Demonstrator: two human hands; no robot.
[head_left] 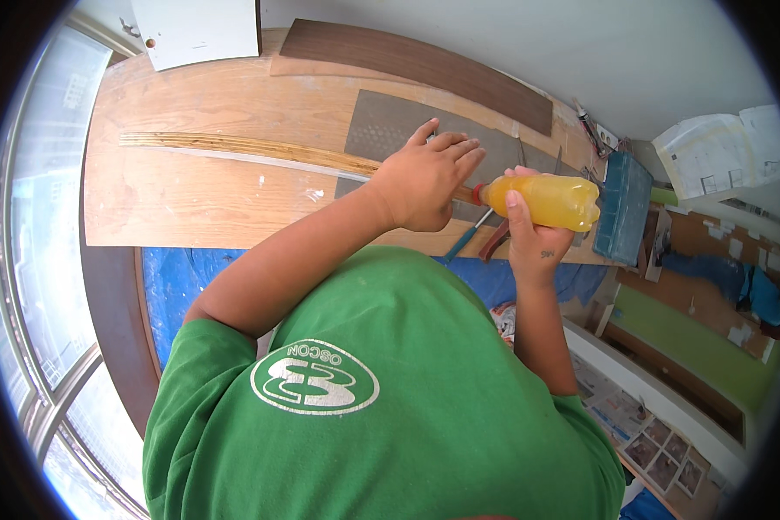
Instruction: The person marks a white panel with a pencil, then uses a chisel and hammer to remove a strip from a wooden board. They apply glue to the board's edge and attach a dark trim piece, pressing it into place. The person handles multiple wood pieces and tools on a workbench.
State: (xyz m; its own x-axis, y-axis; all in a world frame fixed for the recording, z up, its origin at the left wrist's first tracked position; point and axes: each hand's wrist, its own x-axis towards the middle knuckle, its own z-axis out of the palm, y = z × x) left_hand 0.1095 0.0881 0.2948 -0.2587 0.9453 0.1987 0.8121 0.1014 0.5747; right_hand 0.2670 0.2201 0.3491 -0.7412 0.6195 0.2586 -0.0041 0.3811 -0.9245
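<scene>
My right hand (pixel 536 238) grips a small plastic bottle of yellow-orange liquid (pixel 550 200) lying on its side, its red nozzle pointing left. My left hand (pixel 426 182) rests flat, fingers together, on the near end of a long thin wooden strip (pixel 234 147). The strip lies across a large plywood board (pixel 191 199). The bottle's nozzle sits right beside my left hand, at the strip's end. A grey perforated sheet (pixel 381 126) lies under my left hand.
A blue-handled tool (pixel 464 238) and red-handled pliers (pixel 494 241) lie at the board's near edge. A blue toolbox (pixel 624 208) stands to the right. A dark wood plank (pixel 425 65) and a white cabinet door (pixel 199 30) lie at the far side. Windows run along the left.
</scene>
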